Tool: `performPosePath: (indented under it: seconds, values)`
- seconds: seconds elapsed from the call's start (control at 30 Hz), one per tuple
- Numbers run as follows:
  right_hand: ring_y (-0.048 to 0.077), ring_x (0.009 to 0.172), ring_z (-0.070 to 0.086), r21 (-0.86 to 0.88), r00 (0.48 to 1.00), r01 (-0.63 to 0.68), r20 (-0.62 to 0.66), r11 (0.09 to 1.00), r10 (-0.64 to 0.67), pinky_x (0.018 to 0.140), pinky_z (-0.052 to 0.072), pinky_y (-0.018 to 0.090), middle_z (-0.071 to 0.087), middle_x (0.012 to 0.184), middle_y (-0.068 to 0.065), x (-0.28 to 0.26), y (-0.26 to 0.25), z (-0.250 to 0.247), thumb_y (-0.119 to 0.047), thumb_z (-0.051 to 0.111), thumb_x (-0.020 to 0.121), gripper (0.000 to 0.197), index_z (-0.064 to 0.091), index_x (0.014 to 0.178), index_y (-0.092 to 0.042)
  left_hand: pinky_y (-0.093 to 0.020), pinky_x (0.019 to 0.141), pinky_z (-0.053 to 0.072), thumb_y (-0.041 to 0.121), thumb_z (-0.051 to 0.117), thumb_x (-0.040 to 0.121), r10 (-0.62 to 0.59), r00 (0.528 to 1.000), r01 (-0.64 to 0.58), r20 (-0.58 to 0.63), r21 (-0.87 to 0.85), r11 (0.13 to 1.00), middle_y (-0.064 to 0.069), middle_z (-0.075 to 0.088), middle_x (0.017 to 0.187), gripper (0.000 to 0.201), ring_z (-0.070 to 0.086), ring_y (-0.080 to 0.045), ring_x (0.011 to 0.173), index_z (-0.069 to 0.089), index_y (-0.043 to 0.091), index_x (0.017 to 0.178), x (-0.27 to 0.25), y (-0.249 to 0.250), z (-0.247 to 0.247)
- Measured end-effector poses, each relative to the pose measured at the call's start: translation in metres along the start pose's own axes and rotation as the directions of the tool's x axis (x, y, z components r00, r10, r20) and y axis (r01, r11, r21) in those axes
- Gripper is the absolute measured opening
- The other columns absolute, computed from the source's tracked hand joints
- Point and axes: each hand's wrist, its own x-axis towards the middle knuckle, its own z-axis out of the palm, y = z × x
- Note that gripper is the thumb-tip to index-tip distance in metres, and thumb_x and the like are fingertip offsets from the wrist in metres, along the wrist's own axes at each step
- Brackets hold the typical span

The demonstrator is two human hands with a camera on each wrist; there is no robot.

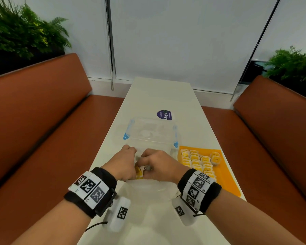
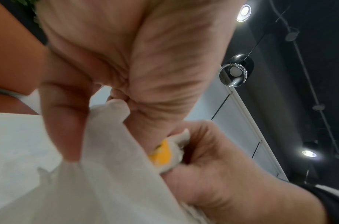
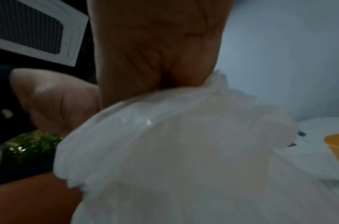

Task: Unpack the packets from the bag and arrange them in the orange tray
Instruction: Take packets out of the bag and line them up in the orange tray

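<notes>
While both hands meet over the white counter (image 1: 148,96), the left hand (image 1: 124,163) and right hand (image 1: 159,165) curl their fingers (image 2: 65,121) around the thin translucent plastic bag (image 2: 111,174), pinching a small yellow packet (image 2: 162,153) through it; its long axis is hidden. Rows of yellow packets (image 1: 194,160) fill the flat orange tray (image 1: 226,179) just right.

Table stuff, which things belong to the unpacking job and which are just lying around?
Job:
bag, held by left hand and right hand
yellow packet
orange tray
packets in the tray

Lying about:
clear lidded container
purple sticker
</notes>
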Motion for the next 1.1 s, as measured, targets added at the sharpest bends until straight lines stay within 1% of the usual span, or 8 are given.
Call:
performPosePath:
  seconds: [0.33, 0.47, 0.57, 0.73, 0.83, 0.9, 1.0, 1.1]
  values:
    - [0.003, 0.077, 0.063, 0.591, 0.97, -0.096, -0.123, 0.801, 0.208, 0.073, 0.05, 0.018, 0.066, 0.084, -0.007, -0.006, 0.011, -0.03, 0.0, 0.076, 0.072, 0.026, 0.073, 0.088, -0.021, -0.027, 0.06, 0.059, 0.002, 0.073, 0.071, 0.031, 0.999, -0.031, 0.044, -0.003, 1.0, -0.001, 0.035, 0.123, 0.079, 0.057, -0.025, 0.095, 0.037, 0.012, 0.141, -0.003, -0.001, 0.001]
    - [0.009, 0.083, 0.064, 0.681, 0.978, -0.079, -0.087, 0.728, 0.187, 0.079, 0.053, 0.023, 0.072, 0.093, 0.012, -0.009, 0.007, -0.049, 0.007, 0.069, 0.078, 0.022, 0.073, 0.091, -0.011, -0.021, 0.051, 0.051, 0.007, 0.075, 0.07, 0.041, 0.998, -0.041, 0.045, -0.004, 0.999, 0.001, 0.034, 0.114, 0.076, 0.054, -0.023, 0.089, 0.04, 0.014, 0.137, -0.003, 0.0, 0.001]
    - [0.014, 0.084, 0.064, 0.663, 0.98, -0.112, -0.051, 0.741, 0.194, 0.083, 0.054, 0.034, 0.07, 0.098, 0.024, -0.011, 0.007, -0.06, 0.005, 0.068, 0.079, 0.017, 0.071, 0.096, 0.004, -0.028, 0.072, 0.045, 0.017, 0.077, 0.067, 0.044, 0.999, -0.045, 0.026, 0.045, 0.998, -0.003, 0.034, 0.125, 0.087, 0.043, -0.026, 0.106, 0.033, 0.022, 0.142, -0.003, -0.001, -0.001]
    - [0.018, 0.076, 0.06, 0.619, 0.972, -0.161, -0.034, 0.768, 0.231, 0.077, 0.052, 0.039, 0.066, 0.092, 0.029, -0.012, 0.008, -0.069, -0.004, 0.069, 0.079, 0.015, 0.069, 0.093, 0.003, -0.029, 0.093, 0.039, 0.047, 0.085, 0.056, 0.156, 0.975, -0.18, -0.156, -0.151, 0.972, 0.001, 0.029, 0.126, 0.099, 0.024, -0.017, 0.118, 0.032, 0.026, 0.138, -0.011, 0.006, -0.007]
    - [0.039, 0.071, 0.057, 0.672, 0.959, -0.185, -0.035, 0.717, 0.281, 0.069, 0.048, 0.053, 0.059, 0.086, 0.039, -0.012, 0.007, -0.069, -0.011, 0.07, 0.078, 0.023, 0.065, 0.092, 0.007, -0.024, 0.086, 0.046, 0.07, 0.075, 0.058, 0.122, 0.973, -0.218, -0.197, -0.605, 0.766, 0.001, 0.035, 0.13, 0.103, 0.046, -0.014, 0.117, 0.03, 0.028, 0.14, -0.018, 0.019, -0.01]
    - [0.036, 0.071, 0.056, 0.702, 0.953, -0.194, -0.032, 0.685, 0.302, 0.07, 0.047, 0.052, 0.061, 0.082, 0.034, -0.013, 0.004, -0.071, -0.008, 0.069, 0.079, 0.021, 0.063, 0.09, 0.009, -0.028, 0.079, 0.051, 0.073, 0.056, 0.071, 0.068, 0.993, -0.119, -0.098, -0.797, 0.592, -0.001, 0.046, 0.132, 0.081, 0.056, -0.017, 0.109, 0.035, 0.032, 0.138, -0.019, 0.027, -0.007]
    - [0.024, 0.075, 0.059, 0.694, 0.947, -0.229, -0.005, 0.682, 0.323, 0.076, 0.048, 0.039, 0.064, 0.083, 0.019, -0.011, -0.003, -0.076, -0.001, 0.066, 0.081, 0.013, 0.066, 0.091, 0.008, -0.046, 0.079, 0.057, 0.08, 0.03, 0.079, -0.01, 0.997, 0.081, 0.082, -0.946, 0.313, -0.004, 0.06, 0.123, 0.065, 0.059, -0.028, 0.104, 0.056, 0.036, 0.12, -0.014, 0.034, -0.001]
    - [0.029, 0.083, 0.067, 0.639, 0.945, -0.289, 0.069, 0.713, 0.32, 0.086, 0.053, 0.045, 0.07, 0.095, 0.021, -0.001, -0.006, -0.073, -0.009, 0.07, 0.076, 0.019, 0.068, 0.093, 0.0, -0.06, 0.08, 0.053, 0.079, 0.034, 0.082, 0.07, 0.975, 0.211, 0.209, -0.977, -0.016, -0.016, 0.066, 0.119, 0.07, 0.062, -0.04, 0.103, 0.062, 0.027, 0.119, -0.008, 0.036, 0.004]
